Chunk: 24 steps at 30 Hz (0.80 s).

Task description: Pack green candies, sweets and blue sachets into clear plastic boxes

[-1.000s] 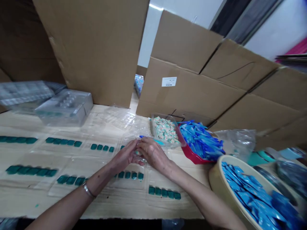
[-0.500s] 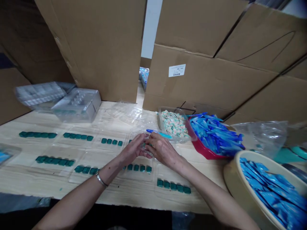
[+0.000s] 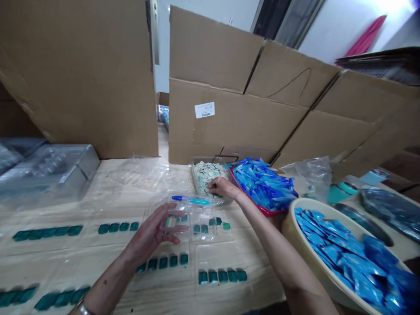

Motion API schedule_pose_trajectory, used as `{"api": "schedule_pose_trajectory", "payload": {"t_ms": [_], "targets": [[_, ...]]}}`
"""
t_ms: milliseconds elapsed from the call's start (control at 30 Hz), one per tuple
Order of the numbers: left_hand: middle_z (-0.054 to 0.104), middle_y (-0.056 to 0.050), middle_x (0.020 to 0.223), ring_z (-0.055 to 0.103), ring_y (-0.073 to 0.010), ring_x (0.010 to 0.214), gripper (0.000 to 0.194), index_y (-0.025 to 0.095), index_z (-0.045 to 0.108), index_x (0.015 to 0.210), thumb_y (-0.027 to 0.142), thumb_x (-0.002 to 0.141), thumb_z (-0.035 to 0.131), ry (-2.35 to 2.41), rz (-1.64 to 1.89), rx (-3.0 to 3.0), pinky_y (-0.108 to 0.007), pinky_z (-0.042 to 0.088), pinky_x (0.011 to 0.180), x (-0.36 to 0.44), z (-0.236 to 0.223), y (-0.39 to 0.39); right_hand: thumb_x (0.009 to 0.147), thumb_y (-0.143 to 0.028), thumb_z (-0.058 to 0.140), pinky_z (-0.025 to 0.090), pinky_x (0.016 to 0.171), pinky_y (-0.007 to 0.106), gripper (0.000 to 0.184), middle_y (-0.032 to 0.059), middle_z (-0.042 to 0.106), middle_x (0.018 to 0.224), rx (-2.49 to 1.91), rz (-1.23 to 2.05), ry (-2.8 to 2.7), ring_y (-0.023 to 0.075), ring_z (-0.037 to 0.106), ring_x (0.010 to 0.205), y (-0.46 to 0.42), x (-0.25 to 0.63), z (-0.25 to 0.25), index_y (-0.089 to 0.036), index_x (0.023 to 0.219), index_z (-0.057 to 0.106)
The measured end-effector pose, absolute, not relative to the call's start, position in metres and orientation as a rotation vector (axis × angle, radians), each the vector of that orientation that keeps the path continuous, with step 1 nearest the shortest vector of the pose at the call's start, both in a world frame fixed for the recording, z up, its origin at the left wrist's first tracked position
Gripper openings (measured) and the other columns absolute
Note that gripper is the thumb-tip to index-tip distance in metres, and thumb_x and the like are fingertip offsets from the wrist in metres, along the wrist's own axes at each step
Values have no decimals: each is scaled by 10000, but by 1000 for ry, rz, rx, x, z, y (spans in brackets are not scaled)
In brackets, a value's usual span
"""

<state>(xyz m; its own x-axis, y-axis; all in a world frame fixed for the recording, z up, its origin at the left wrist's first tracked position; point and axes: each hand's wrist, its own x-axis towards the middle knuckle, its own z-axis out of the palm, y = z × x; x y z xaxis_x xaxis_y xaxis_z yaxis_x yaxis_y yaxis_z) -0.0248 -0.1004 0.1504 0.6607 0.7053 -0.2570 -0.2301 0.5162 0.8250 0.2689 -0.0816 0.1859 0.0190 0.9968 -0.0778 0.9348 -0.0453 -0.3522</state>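
My left hand point(image 3: 160, 226) is curled at the edge of a clear plastic case point(image 3: 208, 225), its fingers partly behind the plastic. A small striped chip point(image 3: 170, 222) shows by those fingers. My right hand point(image 3: 223, 187) reaches into a clear tray point(image 3: 194, 175) heaped with small pale and green striped chips point(image 3: 208, 170). Its fingertips pinch together at the heap; what they hold is hidden. A blue pen-shaped stick point(image 3: 190, 200) lies between the hands. Dark green square pieces point(image 3: 222, 275) stand in short rows below them.
A red basin point(image 3: 268, 212) of blue pointed pieces point(image 3: 262, 181) stands beside the tray. A cream tub point(image 3: 290, 223) of blue packets point(image 3: 348, 258) is at the right. Clear plastic boxes point(image 3: 62, 168) stand at the left. Cardboard point(image 3: 226, 127) walls the table's back.
My hands were together over the table; now they are apart. The right hand has moved to the chip tray, while the left stays by the clear case. The view has turned right.
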Motion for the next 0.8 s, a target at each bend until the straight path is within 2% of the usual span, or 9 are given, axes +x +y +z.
{"api": "schedule_pose_trajectory", "payload": {"t_ms": [333,500,600,700,800], "targets": [[578,-143,1238,680,-276,853,386,217,502,1181,446,870,498,638,559,862,-334,562,570,-24,148,-102,680,-141,647,401,565,222,108,-12,604,594,-1930,488,-1906,113,538,597,-76,284,172,-165,581,613],[577,-152,1221,676,-296,884,363,205,494,1173,421,881,489,597,563,841,-322,562,564,-22,148,-103,757,-301,602,383,513,213,167,-2,595,602,-1818,614,-1644,101,509,546,-101,266,200,-139,717,605],[584,-165,1191,675,-308,889,372,192,487,1183,419,890,469,525,557,828,-337,570,570,-20,146,-103,729,-369,648,370,503,202,227,-13,585,619,-1620,835,-1619,91,499,543,-122,224,222,-145,749,614],[581,-163,1183,680,-289,870,386,184,511,1176,442,897,445,468,562,830,-338,575,575,-20,144,-103,750,-311,637,354,496,194,162,-21,579,611,-1499,935,-1796,81,488,536,-138,177,230,-149,738,637],[598,-139,1140,683,-250,825,355,181,548,1120,440,899,444,414,582,856,-323,576,569,-19,142,-106,770,-193,597,337,500,190,74,-25,589,610,-1528,811,-1949,75,489,529,-143,145,220,-154,730,645]]}}
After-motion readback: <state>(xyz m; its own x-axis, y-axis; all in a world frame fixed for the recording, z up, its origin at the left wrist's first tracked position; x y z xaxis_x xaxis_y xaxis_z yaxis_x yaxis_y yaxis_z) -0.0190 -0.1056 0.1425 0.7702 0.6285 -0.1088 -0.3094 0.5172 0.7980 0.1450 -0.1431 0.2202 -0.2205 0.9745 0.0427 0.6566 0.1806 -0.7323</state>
